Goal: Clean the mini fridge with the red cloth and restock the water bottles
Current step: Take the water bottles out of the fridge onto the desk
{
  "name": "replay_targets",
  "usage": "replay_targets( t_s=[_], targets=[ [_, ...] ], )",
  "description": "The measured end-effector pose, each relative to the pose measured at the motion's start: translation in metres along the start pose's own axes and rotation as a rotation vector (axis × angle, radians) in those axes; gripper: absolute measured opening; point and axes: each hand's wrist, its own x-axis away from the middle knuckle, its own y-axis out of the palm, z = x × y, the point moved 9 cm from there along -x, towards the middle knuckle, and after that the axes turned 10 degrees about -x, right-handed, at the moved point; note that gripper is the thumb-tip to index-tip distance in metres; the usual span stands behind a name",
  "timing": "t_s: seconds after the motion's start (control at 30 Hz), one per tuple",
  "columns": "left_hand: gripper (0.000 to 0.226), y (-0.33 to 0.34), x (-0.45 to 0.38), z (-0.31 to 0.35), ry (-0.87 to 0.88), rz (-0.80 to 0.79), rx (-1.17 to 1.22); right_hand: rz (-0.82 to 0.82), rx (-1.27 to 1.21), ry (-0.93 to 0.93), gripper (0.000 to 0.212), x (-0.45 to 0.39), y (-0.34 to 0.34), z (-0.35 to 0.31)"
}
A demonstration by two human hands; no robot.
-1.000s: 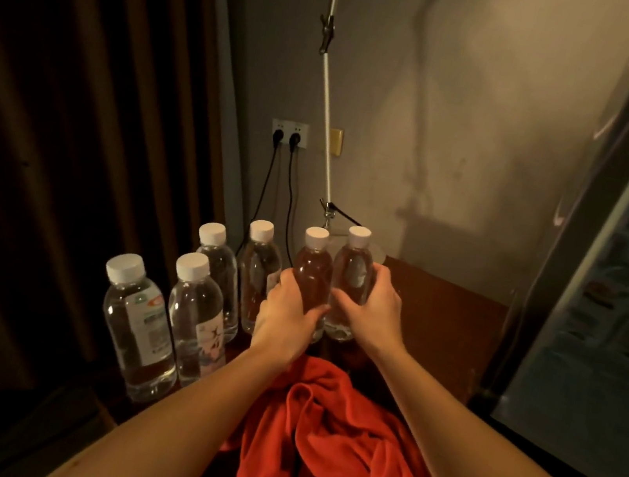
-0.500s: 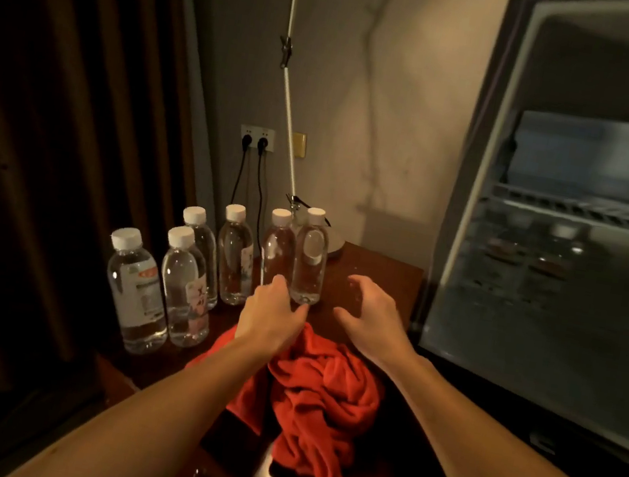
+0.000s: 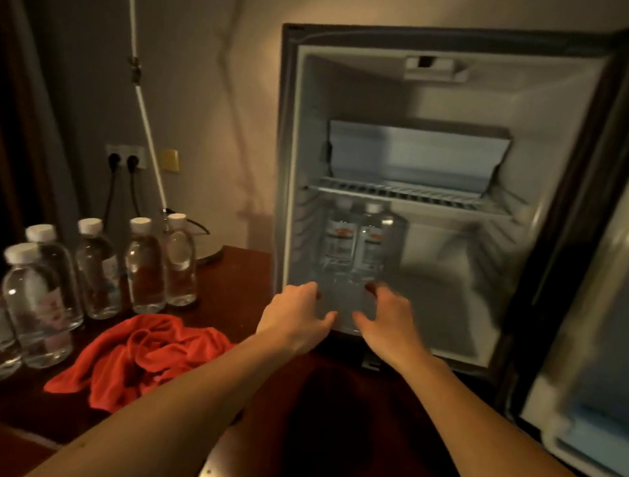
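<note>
The mini fridge (image 3: pixel 289 152) stands open on a dark wooden table (image 3: pixel 242 268). Two water bottles (image 3: pixel 358 237) stand side by side at the back left of its lower space, under the wire shelf (image 3: pixel 406 195). My left hand (image 3: pixel 298 314) and my right hand (image 3: pixel 390 320) hover at the fridge's front bottom edge, a little in front of those bottles, fingers loosely spread and holding nothing. The red cloth (image 3: pixel 146 356) lies crumpled on the table under my left forearm. Several more water bottles (image 3: pixel 143 269) with white caps stand in a row at the left.
The fridge door (image 3: pixel 626 287) hangs open at the right. A freezer flap (image 3: pixel 412 155) sits above the shelf. Behind the bottle row, two black plugs sit in a wall socket (image 3: pixel 123 158) and a white cord (image 3: pixel 141 99) runs down the wall. Dark curtain at far left.
A second ago my hands were around two bottles in the table row. They let go, left those bottles standing, and moved right to the fridge opening as my view turned toward it.
</note>
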Motion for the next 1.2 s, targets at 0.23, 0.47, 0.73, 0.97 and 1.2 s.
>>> replay_targets(
  t_s=[0.23, 0.47, 0.73, 0.97, 1.2],
  targets=[
    [0.057, 0.025, -0.035, 0.040, 0.093, -0.099, -0.152, -0.021, 0.237, 0.098, 0.052, -0.018, -0.040, 0.045],
    [0.077, 0.051, -0.085, 0.032, 0.092, -0.147, -0.160, -0.073, 0.276, 0.156, 0.077, -0.050, -0.039, 0.086],
    [0.072, 0.076, -0.151, -0.005, -0.041, -0.107, -0.050, -0.040, 0.239, 0.073, 0.080, -0.105, -0.009, 0.087],
    [0.093, 0.106, -0.197, -0.026, -0.120, -0.045, 0.208, -0.043, -0.028, 0.050, 0.060, -0.154, 0.034, 0.075],
    [0.079, 0.095, -0.199, -0.023, -0.199, 0.070, 0.427, 0.089, -0.248, -0.008, 0.037, -0.179, 0.044, 0.071]
  ],
)
